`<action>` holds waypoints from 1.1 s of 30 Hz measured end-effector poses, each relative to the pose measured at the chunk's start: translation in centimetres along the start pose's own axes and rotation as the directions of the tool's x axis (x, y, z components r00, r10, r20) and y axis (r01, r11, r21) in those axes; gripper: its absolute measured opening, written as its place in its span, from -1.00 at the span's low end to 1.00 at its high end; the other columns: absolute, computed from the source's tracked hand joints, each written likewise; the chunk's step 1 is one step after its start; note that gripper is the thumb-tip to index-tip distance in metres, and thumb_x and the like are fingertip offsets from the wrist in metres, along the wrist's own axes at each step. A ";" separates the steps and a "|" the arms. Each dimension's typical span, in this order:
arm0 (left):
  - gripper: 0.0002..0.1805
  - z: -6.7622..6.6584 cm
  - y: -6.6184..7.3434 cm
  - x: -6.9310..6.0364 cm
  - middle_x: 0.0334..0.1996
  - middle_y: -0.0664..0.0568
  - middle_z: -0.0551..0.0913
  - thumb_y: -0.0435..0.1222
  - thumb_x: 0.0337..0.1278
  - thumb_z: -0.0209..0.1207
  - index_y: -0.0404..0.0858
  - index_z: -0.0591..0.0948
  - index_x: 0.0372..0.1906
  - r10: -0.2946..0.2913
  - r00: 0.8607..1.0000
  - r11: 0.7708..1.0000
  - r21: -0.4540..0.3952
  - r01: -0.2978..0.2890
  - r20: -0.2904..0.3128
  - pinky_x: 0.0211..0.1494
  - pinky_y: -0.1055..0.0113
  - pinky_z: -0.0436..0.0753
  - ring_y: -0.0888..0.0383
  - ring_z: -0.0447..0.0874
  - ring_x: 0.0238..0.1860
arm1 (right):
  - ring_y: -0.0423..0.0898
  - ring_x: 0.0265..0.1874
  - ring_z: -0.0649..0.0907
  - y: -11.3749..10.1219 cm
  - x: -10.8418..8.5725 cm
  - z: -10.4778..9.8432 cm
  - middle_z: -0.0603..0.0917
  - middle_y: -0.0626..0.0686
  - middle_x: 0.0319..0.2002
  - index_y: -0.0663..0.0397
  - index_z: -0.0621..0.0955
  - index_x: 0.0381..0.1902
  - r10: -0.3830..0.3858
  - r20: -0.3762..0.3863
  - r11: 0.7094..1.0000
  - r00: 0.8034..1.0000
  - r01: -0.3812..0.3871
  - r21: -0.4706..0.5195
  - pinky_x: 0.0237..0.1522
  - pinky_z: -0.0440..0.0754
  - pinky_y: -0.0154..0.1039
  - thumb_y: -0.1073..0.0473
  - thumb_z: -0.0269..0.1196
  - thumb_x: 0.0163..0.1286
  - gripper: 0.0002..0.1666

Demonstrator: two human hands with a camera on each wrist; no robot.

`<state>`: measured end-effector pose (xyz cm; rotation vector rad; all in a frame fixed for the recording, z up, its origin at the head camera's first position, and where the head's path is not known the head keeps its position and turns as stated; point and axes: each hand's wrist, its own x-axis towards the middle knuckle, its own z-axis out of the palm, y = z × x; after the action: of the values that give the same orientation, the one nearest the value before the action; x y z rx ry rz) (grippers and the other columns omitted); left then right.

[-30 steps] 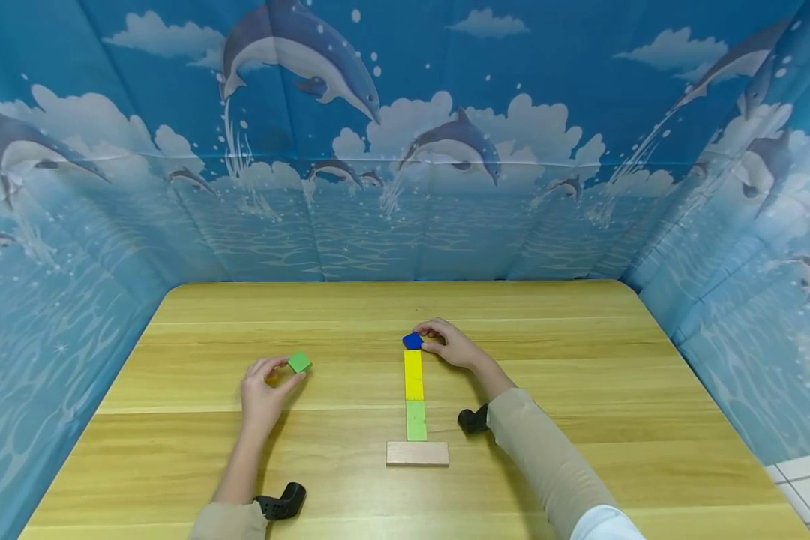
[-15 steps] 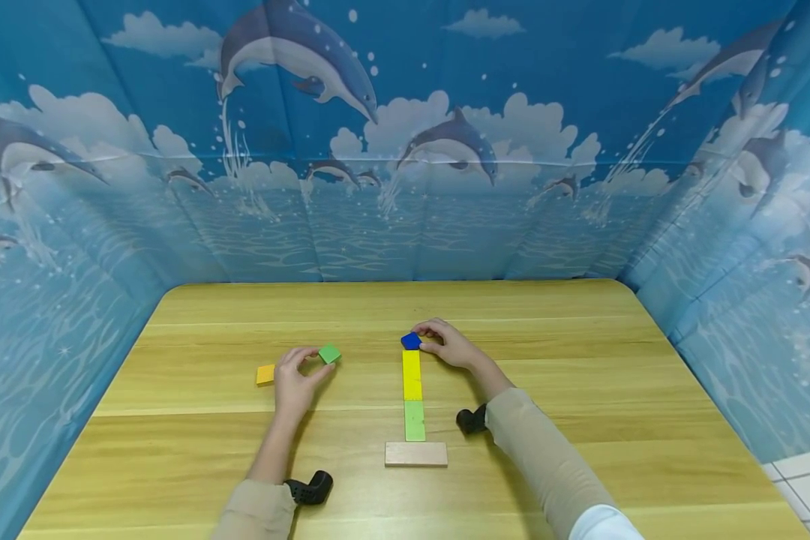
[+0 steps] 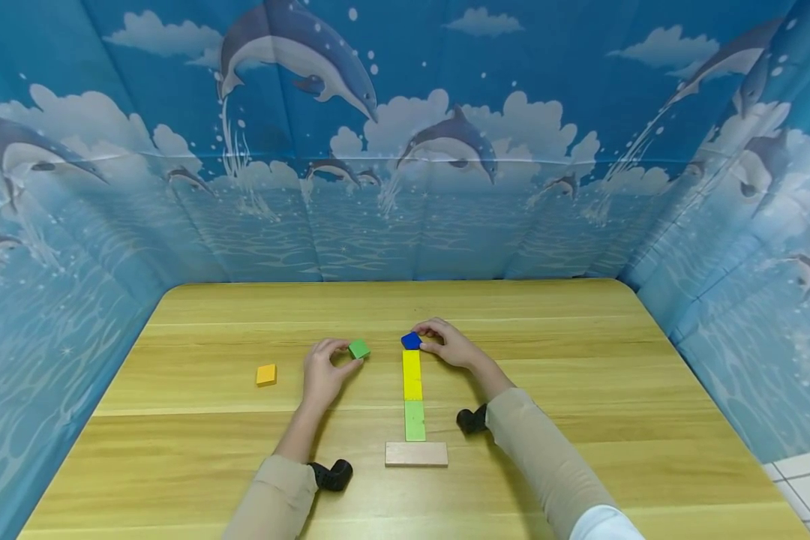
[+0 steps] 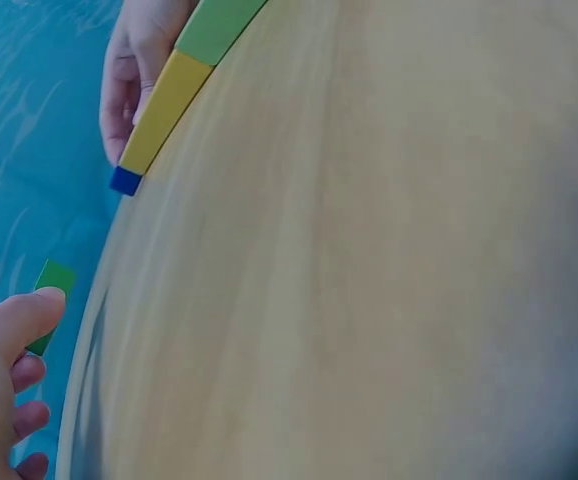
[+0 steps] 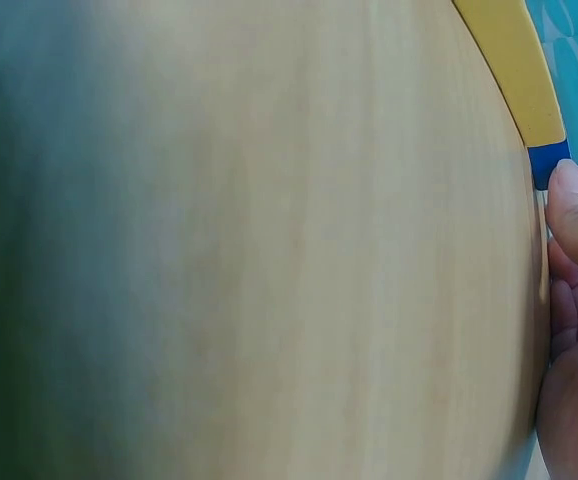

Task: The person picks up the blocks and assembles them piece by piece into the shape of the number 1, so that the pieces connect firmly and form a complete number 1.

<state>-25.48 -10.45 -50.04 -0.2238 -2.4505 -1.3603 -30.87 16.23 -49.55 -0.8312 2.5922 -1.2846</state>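
My left hand (image 3: 322, 375) pinches a small green block (image 3: 359, 349) between thumb and fingers, left of the row of blocks. In the left wrist view the thumb lies across that green block (image 4: 53, 276). My right hand (image 3: 451, 346) holds a small blue block (image 3: 411, 341) at the far end of the row, thumb against its side in the right wrist view. The blue block touches a long yellow block (image 3: 412, 375). Below the yellow one lies a light green block (image 3: 415, 421), then a pale wooden plank (image 3: 416, 454) set crosswise.
A yellow-orange square block (image 3: 266, 375) lies alone on the left of the wooden table (image 3: 547, 315). Black wrist-worn devices (image 3: 334, 475) stick out near both sleeves. A blue dolphin-print curtain (image 3: 405, 225) surrounds the table's back and sides.
My left hand has moved right with the green block, towards the row. This has uncovered the yellow-orange block. The right hand stays at the blue block.
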 end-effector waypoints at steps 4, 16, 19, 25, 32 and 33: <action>-0.63 0.7 0.0 0.4 -0.25 -0.06 0.64 -0.29 -0.27 0.42 -0.31 0.64 -0.22 0.009 1.000 0.999 0.052 -0.010 0.029 0.15 -0.08 0.26 -0.05 0.51 -0.12 | 0.04 -0.10 0.46 0.0 0.0 0.0 0.50 0.18 -0.06 0.26 0.47 0.06 0.017 0.005 1.000 1.000 -0.017 0.008 0.03 0.42 -0.07 0.30 0.11 0.32 -0.66; -0.64 2.3 0.4 1.4 -0.28 -0.05 0.64 -0.26 -0.23 0.41 -0.32 0.65 -0.22 0.016 0.994 0.998 0.065 -0.024 0.111 0.06 0.06 0.38 -0.03 0.50 -0.15 | 0.02 -0.11 0.45 0.0 0.0 0.3 0.49 0.17 -0.05 0.23 0.47 0.07 0.036 0.001 0.999 0.999 -0.036 0.002 0.01 0.41 -0.09 0.30 0.11 0.33 -0.66; -0.63 2.6 0.5 1.7 -0.28 -0.06 0.64 -0.27 -0.24 0.42 -0.32 0.65 -0.22 0.013 0.991 0.998 0.057 -0.021 0.130 -0.02 0.13 0.44 -0.02 0.51 -0.17 | 0.03 -0.11 0.45 0.0 0.0 0.3 0.49 0.17 -0.06 0.24 0.47 0.07 0.027 -0.001 1.000 1.000 -0.027 -0.002 0.01 0.41 -0.08 0.30 0.11 0.33 -0.66; -0.62 3.5 0.8 2.3 -0.30 -0.05 0.65 -0.27 -0.24 0.42 -0.32 0.65 -0.20 0.020 0.987 0.999 0.041 -0.027 0.160 -0.06 0.17 0.47 0.00 0.52 -0.19 | 0.03 -0.11 0.45 0.1 -0.1 0.3 0.49 0.18 -0.06 0.25 0.47 0.06 0.010 -0.008 1.000 1.000 -0.011 -0.015 0.02 0.41 -0.08 0.30 0.11 0.33 -0.66; -0.60 4.4 1.3 2.7 -0.28 -0.03 0.65 -0.22 -0.22 0.41 -0.30 0.65 -0.17 -0.006 0.979 0.999 0.042 -0.002 0.202 -0.07 0.18 0.47 0.02 0.51 -0.18 | 0.04 -0.11 0.45 0.2 -0.2 0.3 0.49 0.18 -0.07 0.26 0.47 0.06 0.006 -0.010 1.000 1.000 -0.006 0.001 0.02 0.41 -0.08 0.30 0.12 0.32 -0.65; -0.60 4.5 1.3 2.7 -0.28 -0.03 0.65 -0.22 -0.21 0.41 -0.31 0.65 -0.17 -0.003 0.978 0.999 0.044 -0.006 0.206 -0.07 0.17 0.47 0.02 0.51 -0.18 | 0.05 -0.11 0.46 0.2 -0.2 0.3 0.49 0.19 -0.07 0.27 0.47 0.05 0.001 -0.012 1.000 1.000 -0.001 0.000 0.02 0.41 -0.08 0.30 0.12 0.32 -0.65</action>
<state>-28.54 -6.00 -50.22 -0.3737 -2.6454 -1.3400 -30.69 16.22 -49.85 -0.8243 2.6014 -1.2924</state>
